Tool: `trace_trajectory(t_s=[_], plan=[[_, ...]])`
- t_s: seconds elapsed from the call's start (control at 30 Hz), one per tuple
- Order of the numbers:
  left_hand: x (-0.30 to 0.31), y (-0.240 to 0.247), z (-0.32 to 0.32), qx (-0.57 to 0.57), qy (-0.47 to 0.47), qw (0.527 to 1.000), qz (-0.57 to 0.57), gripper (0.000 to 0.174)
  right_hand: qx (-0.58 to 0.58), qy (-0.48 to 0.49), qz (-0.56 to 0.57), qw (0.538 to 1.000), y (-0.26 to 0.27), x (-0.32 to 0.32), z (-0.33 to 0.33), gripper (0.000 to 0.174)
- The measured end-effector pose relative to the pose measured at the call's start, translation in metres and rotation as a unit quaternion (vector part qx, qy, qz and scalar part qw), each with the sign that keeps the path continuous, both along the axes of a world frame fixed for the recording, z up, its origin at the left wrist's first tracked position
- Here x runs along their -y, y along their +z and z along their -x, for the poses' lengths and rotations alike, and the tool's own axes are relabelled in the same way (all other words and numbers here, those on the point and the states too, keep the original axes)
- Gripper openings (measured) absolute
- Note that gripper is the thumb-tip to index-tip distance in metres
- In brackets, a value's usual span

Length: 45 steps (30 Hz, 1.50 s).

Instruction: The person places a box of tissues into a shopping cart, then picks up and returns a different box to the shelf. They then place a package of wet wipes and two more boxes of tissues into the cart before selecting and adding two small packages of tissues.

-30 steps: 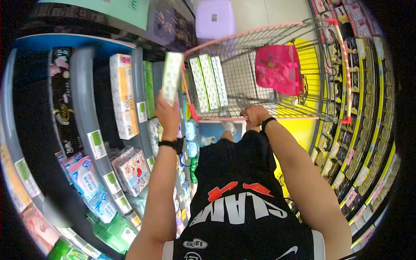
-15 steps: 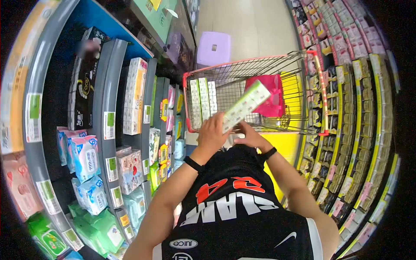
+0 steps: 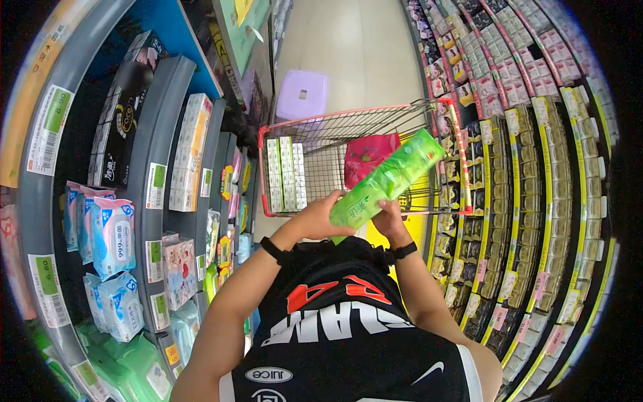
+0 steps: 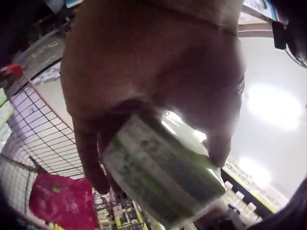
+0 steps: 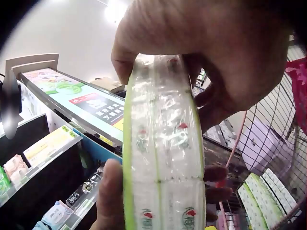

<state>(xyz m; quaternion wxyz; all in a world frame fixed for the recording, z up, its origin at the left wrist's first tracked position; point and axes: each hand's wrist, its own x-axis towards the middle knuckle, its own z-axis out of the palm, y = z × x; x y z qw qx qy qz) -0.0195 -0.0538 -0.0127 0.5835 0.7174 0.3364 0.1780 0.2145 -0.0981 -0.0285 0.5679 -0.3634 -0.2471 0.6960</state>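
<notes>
Both hands grip a long green-and-white plastic-wrapped tissue pack [image 3: 385, 181] in front of the body, slanting up to the right in the head view. My left hand [image 3: 318, 218] is around its lower left end. In the left wrist view, the left hand's thumb and fingers straddle that end of the pack [image 4: 163, 172]. My right hand [image 3: 390, 221] holds the near edge around the middle. The right wrist view shows the right hand's [image 5: 211, 52] thumb and fingers on opposite sides of the pack [image 5: 163, 139]. Part of the left hand's fingers is hidden behind it.
A wire shopping cart [image 3: 321, 174] stands just ahead, with several similar packs [image 3: 287, 174] upright at its left end and a pink-red bag [image 3: 365, 157]. Shelves of tissues and wipes [image 3: 114, 234] line the left, racks of small packets [image 3: 529, 181] the right. A purple stool [image 3: 301, 97] stands beyond.
The left hand brought the pack from beside the shelf to over the cart. The right hand left the cart's rim and took hold of the pack, which has turned its green face up.
</notes>
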Motion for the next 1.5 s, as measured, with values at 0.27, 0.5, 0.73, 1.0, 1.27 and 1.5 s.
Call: trace_trajectory(t_s=[0.27, 0.5, 0.73, 1.0, 1.27, 1.5], plan=[[0.021, -0.008, 0.012, -0.047, 0.124, 0.989, -0.057, 0.077, 0.066, -0.075, 0.078, 0.992, -0.009, -0.045, 0.040, 0.041], [0.030, 0.010, 0.052, -0.070, 0.105, 0.978, -0.164, 0.075, 0.197, -0.108, 0.055, 0.973, -0.020, -0.064, 0.083, 0.070], [0.032, -0.013, 0.059, -0.029, 0.062, 0.997, 0.019, 0.060, -0.037, -0.033, 0.022, 0.999, -0.012, -0.066, 0.077, 0.048], [0.018, -0.019, 0.049, 0.015, 0.158, 0.987, 0.029, 0.095, 0.159, 0.115, -0.106, 0.975, 0.015, -0.073, 0.081, 0.063], [0.000, -0.002, 0.037, -0.112, 0.265, 0.951, -0.116, 0.081, 0.200, 0.032, -0.108, 0.973, 0.019, -0.079, 0.078, 0.073], [0.007, -0.015, 0.010, -0.086, 0.332, 0.923, -0.174, 0.058, 0.331, -0.027, -0.071, 0.940, 0.013, -0.074, 0.060, 0.076]])
